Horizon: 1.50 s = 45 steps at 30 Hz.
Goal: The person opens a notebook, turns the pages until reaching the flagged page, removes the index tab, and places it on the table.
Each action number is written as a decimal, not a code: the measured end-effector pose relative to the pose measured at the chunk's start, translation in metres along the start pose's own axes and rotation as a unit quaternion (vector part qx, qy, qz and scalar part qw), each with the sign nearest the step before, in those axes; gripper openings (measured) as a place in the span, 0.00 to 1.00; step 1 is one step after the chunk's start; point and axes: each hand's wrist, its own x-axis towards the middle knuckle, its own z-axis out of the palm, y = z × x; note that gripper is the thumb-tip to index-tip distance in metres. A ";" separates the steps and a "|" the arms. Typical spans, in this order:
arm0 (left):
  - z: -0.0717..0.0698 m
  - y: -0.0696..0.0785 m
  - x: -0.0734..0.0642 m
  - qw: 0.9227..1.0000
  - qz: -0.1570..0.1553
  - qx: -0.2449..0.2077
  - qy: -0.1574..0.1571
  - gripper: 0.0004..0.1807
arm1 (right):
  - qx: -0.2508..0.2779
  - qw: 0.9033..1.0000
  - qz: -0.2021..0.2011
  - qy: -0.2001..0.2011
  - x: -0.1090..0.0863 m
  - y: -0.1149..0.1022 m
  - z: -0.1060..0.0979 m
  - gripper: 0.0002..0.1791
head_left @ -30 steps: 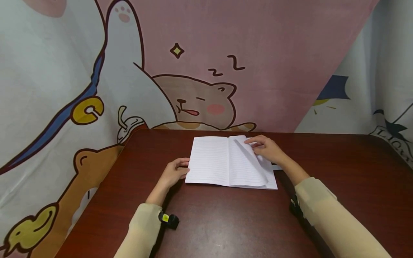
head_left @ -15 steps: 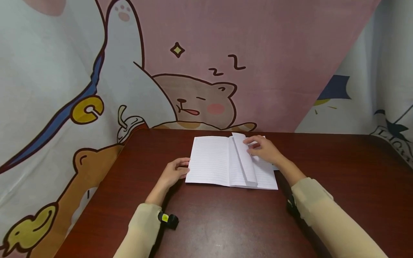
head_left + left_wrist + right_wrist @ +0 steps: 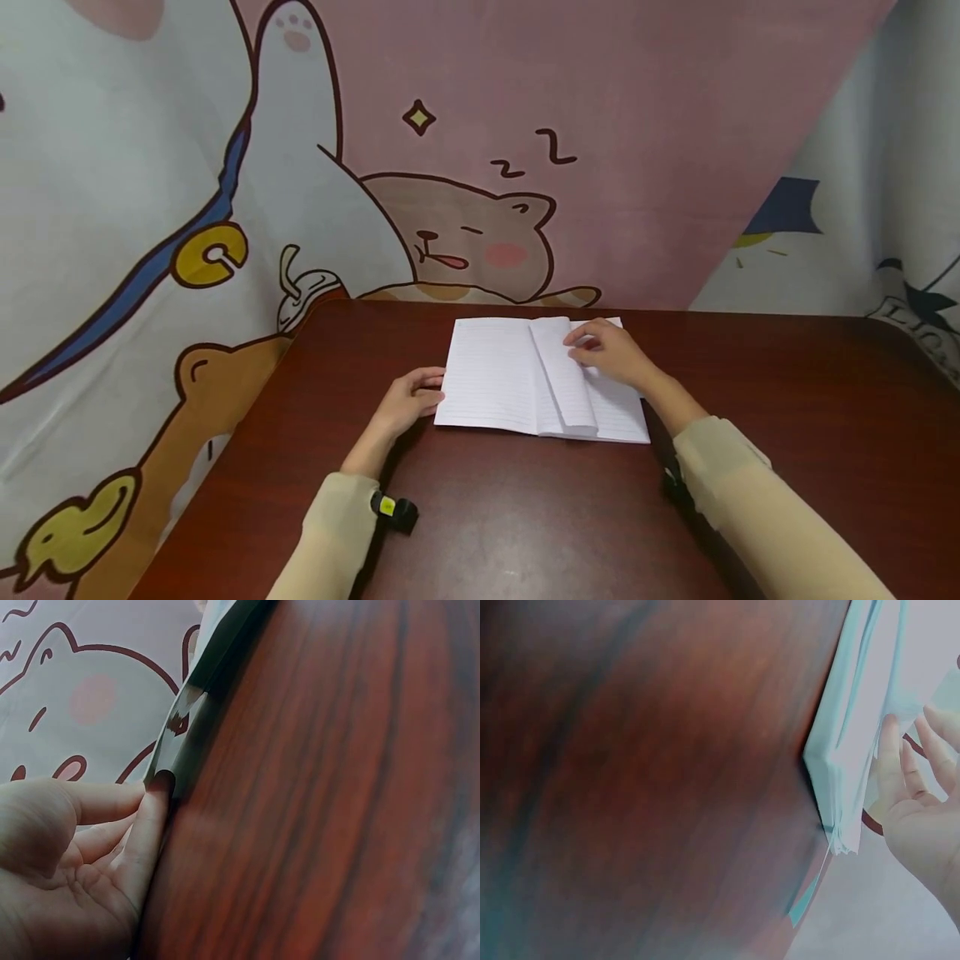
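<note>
An open notebook (image 3: pixel 487 375) with lined pages lies on the brown table. My left hand (image 3: pixel 405 404) pinches its left edge; in the left wrist view the thumb (image 3: pixel 112 801) is on one side of the edge and a finger (image 3: pixel 148 832) on the other. Over the right half, a page (image 3: pixel 564 375) bends up and curls to the left. My right hand (image 3: pixel 611 354) touches the curled page from its right side, thumb and forefinger apart. In the right wrist view the fingertips (image 3: pixel 889 724) meet the paper, above the stacked page edges.
The reddish-brown table (image 3: pixel 480 517) extends around the notebook. Behind it hangs a cartoon-printed cloth (image 3: pixel 637 167). A thin pale strip (image 3: pixel 804 901) pokes out beyond the notebook in the right wrist view. A black wrist camera (image 3: pixel 397 512) sits at the left sleeve.
My right hand has moved slightly left and the page has curled further over toward the notebook's middle. My left hand keeps its hold on the left edge.
</note>
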 end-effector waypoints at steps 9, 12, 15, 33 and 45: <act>0.001 0.000 0.002 1.000 -0.004 -0.001 0.000 0.24 | 0.017 1.000 -0.007 -0.011 0.000 -0.002 0.002 0.14; 0.001 0.000 0.002 1.000 -0.001 0.001 -0.001 0.23 | 0.027 0.999 -0.015 -0.014 0.000 -0.003 0.003 0.17; 0.000 0.000 0.001 1.000 0.000 0.002 -0.003 0.23 | 0.033 0.999 -0.019 -0.015 0.000 -0.005 0.006 0.20; -0.001 0.001 0.001 1.000 -0.009 0.003 -0.008 0.24 | 0.030 0.999 -0.008 0.007 0.003 -0.010 0.010 0.20; -0.002 0.000 0.003 1.000 -0.010 -0.001 -0.009 0.24 | 0.016 1.000 0.017 0.009 0.006 -0.012 0.015 0.19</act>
